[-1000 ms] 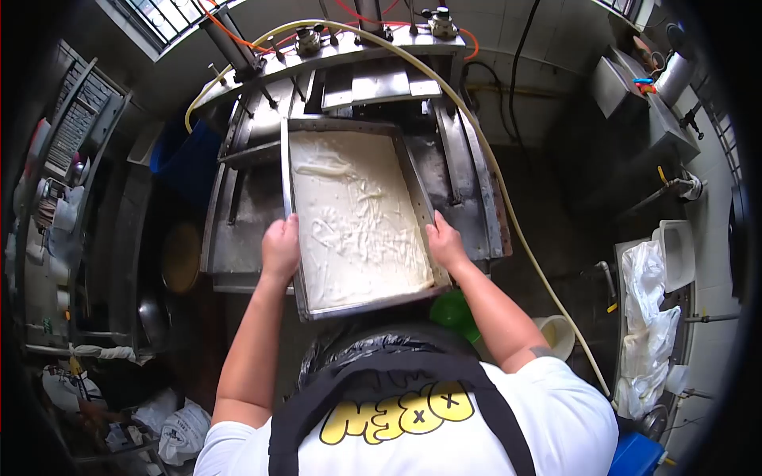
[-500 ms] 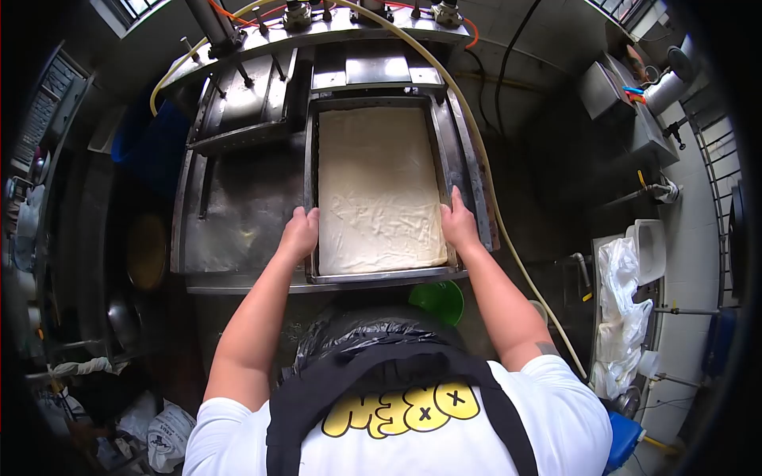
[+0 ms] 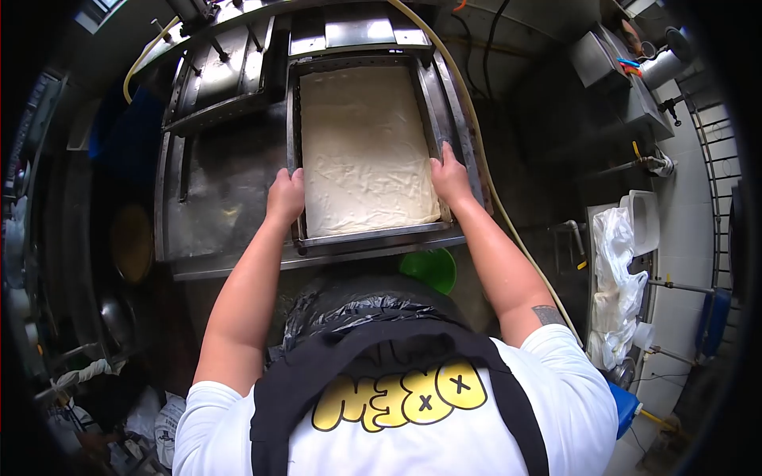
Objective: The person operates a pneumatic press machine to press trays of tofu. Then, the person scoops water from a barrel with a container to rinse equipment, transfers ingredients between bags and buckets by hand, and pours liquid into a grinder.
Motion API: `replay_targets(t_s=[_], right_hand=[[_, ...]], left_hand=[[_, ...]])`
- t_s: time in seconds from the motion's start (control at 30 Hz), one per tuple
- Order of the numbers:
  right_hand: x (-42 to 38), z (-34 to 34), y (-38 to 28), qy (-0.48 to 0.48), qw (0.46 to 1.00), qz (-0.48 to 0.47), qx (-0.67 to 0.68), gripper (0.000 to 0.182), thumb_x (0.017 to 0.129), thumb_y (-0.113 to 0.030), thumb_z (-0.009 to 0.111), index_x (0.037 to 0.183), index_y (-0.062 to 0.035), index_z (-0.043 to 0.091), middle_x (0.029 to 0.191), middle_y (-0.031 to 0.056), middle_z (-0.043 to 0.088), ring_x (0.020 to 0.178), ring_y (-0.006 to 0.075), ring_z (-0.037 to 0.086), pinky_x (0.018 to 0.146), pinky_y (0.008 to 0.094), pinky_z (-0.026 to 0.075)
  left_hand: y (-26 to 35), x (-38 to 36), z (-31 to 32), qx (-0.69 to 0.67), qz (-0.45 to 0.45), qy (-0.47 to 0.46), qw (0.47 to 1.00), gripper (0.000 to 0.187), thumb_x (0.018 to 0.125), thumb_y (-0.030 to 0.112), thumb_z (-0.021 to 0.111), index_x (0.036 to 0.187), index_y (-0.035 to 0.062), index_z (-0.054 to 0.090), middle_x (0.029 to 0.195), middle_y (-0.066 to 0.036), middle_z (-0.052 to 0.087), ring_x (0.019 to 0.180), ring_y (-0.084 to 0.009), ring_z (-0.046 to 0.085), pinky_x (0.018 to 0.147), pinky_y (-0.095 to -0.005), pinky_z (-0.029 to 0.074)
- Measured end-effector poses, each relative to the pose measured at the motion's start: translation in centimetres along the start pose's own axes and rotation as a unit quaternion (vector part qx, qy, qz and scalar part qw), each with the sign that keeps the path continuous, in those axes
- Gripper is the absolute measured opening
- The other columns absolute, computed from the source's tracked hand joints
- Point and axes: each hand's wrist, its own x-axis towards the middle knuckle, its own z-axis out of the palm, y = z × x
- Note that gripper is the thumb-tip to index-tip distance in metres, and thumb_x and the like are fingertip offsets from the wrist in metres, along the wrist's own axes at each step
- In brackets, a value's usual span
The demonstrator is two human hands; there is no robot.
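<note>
Tray [image 3: 377, 237] has straightened on table [image 3: 230, 190] beside pale hose [image 3: 459, 78].

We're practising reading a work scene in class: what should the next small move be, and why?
Probably ease the metal tray straight back: the left hand and right hand hold its sides, and its far end lies near the metal plate, with the pale slab uncovered.

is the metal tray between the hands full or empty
Full: a pale, wrinkled layer covers nearly all of the tray's inside.
</note>
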Motion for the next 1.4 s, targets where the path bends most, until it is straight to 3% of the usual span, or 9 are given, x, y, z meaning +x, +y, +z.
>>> replay_targets(t_s=[0.53,0.67,0.7,0.87,1.03,1.1,1.23,1.3,1.4], right_hand=[[-1.6,0.3,0.7,0.021,0.988,0.097,0.120,0.040,0.092,-0.038,0.070,0.099,0.0012,0.069,0.096,0.0262,0.073,0.096,0.0466,0.070,0.084,0.0508,0.054],[-1.2,2.3,2.0,0.122,0.976,0.045,0.174,0.033,0.094,-0.030,0.071,0.097,0.0031,0.070,0.076,0.0162,0.067,0.069,0.0217,0.062,0.071,0.0384,0.052],[-0.7,1.3,1.1,0.085,0.979,0.072,0.173,0.034,0.094,-0.034,0.069,0.104,-0.0007,0.072,0.086,0.0240,0.071,0.085,0.0426,0.070,0.077,0.0465,0.055],[13.5,1.2,-2.7,0.054,0.993,0.038,0.093,0.035,0.098,-0.032,0.057,0.098,0.0022,0.067,0.099,0.0339,0.066,0.099,0.0565,0.061,0.082,0.0564,0.051],[27.4,3.7,-5.4,0.041,0.998,0.056,0.012,0.032,0.101,-0.031,0.059,0.110,-0.0025,0.071,0.102,0.0269,0.073,0.098,0.0367,0.073,0.085,0.0506,0.054],[36.4,7.5,1.2,0.119,0.862,-0.360,-0.336,0.027,0.100,-0.025,0.058,0.104,-0.0020,0.071,0.107,0.0304,0.071,0.104,0.0494,0.068,0.090,0.0551,0.054],[35.6,6.9,1.7,0.109,0.921,-0.270,-0.257,0.028,0.101,-0.026,0.058,0.106,-0.0028,0.073,0.106,0.0287,0.071,0.101,0.0479,0.068,0.088,0.0540,0.054],[33.6,6.5,1.1,0.096,0.951,-0.211,-0.202,0.029,0.101,-0.027,0.058,0.108,-0.0032,0.074,0.105,0.0276,0.071,0.099,0.0470,0.069,0.086,0.0533,0.055],[24.7,3.1,-5.5,0.157,0.983,-0.064,-0.068,0.030,0.103,-0.027,0.059,0.108,-0.0006,0.074,0.098,0.0242,0.071,0.090,0.0428,0.070,0.080,0.0507,0.055]], left_hand=[[0.6,2.7,0.9,-0.318,-0.220,-0.005,0.922,0.057,0.104,0.050,0.059,0.095,-0.0052,0.068,0.083,-0.010,0.067,0.078,-0.0191,0.059,0.070,-0.0426,0.049],[0.1,2.5,1.9,-0.275,-0.189,0.065,0.941,0.065,0.106,0.053,0.056,0.080,-0.0062,0.065,0.074,-0.011,0.064,0.071,-0.0216,0.055,0.070,-0.0414,0.048],[-0.2,3.0,2.0,-0.284,-0.195,0.054,0.937,0.062,0.107,0.051,0.055,0.084,-0.0063,0.066,0.077,-0.012,0.066,0.075,-0.0221,0.057,0.072,-0.0420,0.048],[2.5,15.5,1.2,-0.341,-0.135,0.016,0.930,0.053,0.108,0.042,0.049,0.109,-0.0076,0.068,0.100,-0.023,0.071,0.095,-0.0321,0.064,0.090,-0.0450,0.049],[2.5,34.1,2.9,-0.166,-0.112,-0.054,0.978,0.044,0.099,0.033,0.057,0.103,-0.0064,0.074,0.103,-0.033,0.073,0.100,-0.0485,0.072,0.081,-0.0509,0.055],[3.6,38.5,2.7,-0.229,-0.040,-0.059,0.971,0.037,0.097,0.026,0.060,0.108,-0.0071,0.073,0.108,-0.028,0.075,0.100,-0.0417,0.074,0.079,-0.0490,0.055],[2.6,42.9,4.9,-0.387,-0.170,-0.039,0.906,0.038,0.097,0.023,0.061,0.118,-0.0084,0.068,0.125,-0.030,0.070,0.119,-0.0416,0.068,0.093,-0.0488,0.053],[2.4,37.9,3.2,-0.007,0.234,-0.001,0.972,0.039,0.102,0.024,0.054,0.124,-0.0074,0.062,0.123,-0.029,0.069,0.119,-0.0421,0.067,0.098,-0.0487,0.052],[5.8,30.1,0.5,-0.217,0.002,-0.023,0.976,0.040,0.101,0.022,0.060,0.130,-0.0046,0.054,0.108,-0.026,0.069,0.105,-0.0399,0.070,0.093,-0.0553,0.056]])
